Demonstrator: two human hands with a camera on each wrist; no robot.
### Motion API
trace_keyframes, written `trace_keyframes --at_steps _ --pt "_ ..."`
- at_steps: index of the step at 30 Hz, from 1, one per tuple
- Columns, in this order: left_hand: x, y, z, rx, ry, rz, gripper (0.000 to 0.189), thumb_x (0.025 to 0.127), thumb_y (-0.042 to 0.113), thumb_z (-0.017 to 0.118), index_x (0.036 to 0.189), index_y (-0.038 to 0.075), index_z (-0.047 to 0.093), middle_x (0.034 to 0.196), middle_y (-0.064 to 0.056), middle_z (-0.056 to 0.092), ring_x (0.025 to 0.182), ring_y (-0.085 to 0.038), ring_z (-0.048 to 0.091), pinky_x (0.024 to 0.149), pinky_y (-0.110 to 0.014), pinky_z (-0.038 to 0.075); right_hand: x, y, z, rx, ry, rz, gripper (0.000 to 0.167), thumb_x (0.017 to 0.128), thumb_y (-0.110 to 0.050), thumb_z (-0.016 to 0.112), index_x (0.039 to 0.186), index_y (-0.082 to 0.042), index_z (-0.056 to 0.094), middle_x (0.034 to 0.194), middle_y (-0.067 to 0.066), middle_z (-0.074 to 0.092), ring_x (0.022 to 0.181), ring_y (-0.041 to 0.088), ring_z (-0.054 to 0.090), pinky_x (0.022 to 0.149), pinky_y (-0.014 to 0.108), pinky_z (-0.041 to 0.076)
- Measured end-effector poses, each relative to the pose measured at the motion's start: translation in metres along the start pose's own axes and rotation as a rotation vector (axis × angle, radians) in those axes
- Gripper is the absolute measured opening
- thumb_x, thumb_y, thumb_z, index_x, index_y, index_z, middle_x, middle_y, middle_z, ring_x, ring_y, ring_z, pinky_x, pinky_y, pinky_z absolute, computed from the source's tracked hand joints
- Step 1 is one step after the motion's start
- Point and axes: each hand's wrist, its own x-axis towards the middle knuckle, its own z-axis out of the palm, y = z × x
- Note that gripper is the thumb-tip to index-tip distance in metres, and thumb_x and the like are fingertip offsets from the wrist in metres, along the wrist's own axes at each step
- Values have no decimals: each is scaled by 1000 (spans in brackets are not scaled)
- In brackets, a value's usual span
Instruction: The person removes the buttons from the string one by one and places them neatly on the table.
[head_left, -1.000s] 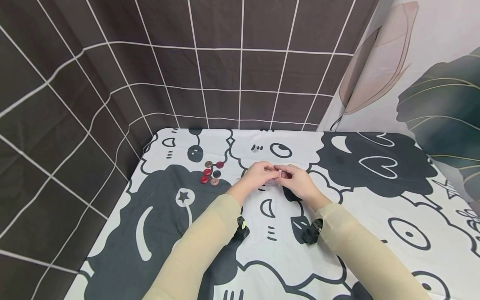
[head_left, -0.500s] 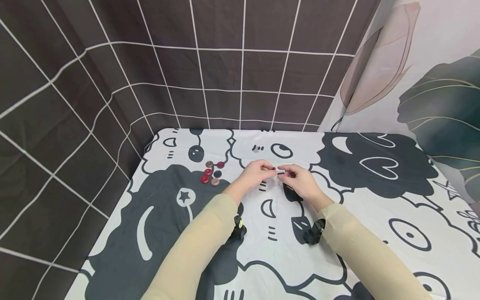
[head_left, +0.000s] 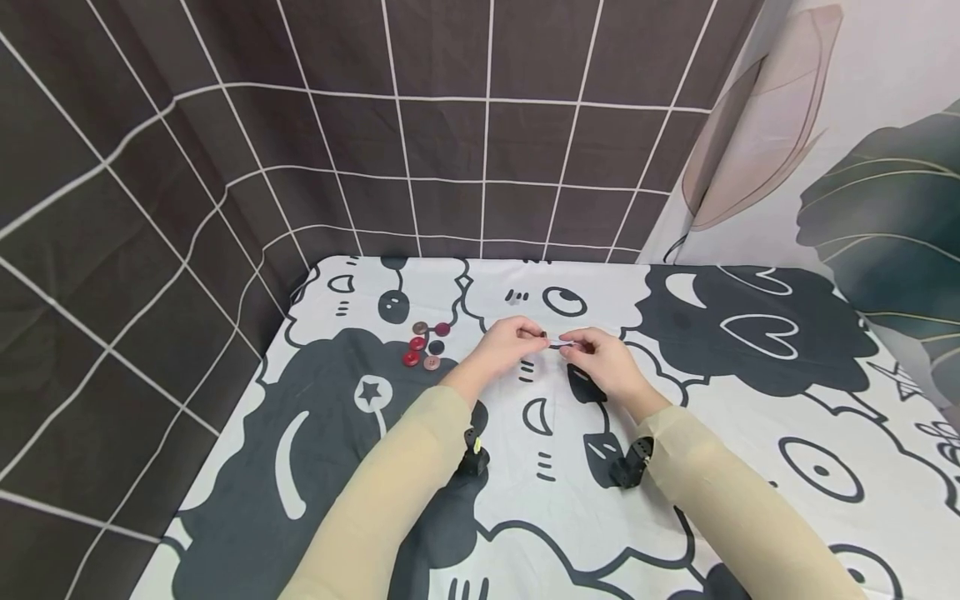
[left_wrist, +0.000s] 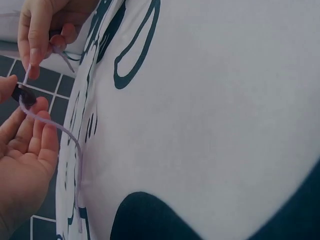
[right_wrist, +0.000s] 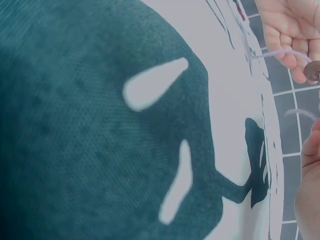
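Observation:
My left hand point(head_left: 510, 346) pinches a dark button point(left_wrist: 24, 97) between thumb and fingertips. In the left wrist view a thin lilac cord point(left_wrist: 75, 142) passes at the button and hangs down in front of the left hand's fingers. My right hand point(head_left: 606, 364) pinches the cord's other side close to the button, and a short tail of cord sticks out below its fingers. In the right wrist view the button point(right_wrist: 312, 71) looks brown and is cut by the frame's edge. How the cord runs through the button's holes is too small to tell.
Several loose buttons lie left of the hands: a brown button point(head_left: 420, 328), a dark red button point(head_left: 442, 329), two red ones, a black button point(head_left: 437, 347) and a pink button point(head_left: 431, 362). A patterned cloth point(head_left: 540, 500) covers the surface; a dark grid curtain point(head_left: 435, 142) hangs behind.
The hands, close together one second ago, have drawn slightly apart. A short pale stretch of cord now shows between their fingertips. The loose buttons have stayed put.

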Motion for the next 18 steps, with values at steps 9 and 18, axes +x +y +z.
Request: trace_keyframes --at_steps 9,18 --pt "4 -6 -3 9 17 -25 25 87 24 68 106 9 64 96 0 66 86 -12 59 73 -24 48 -1 -2 -4 7 -5 15 23 87 -19 66 106 -6 68 85 5 61 74 20 52 67 32 43" --pt "3 -7 -8 -24 23 -33 25 86 22 68 106 7 64 97 -1 66 87 -14 60 73 -25 48 -1 0 -3 9 9 24 16 88 -19 65 97 -6 66 84 4 62 73 18 51 66 30 42"
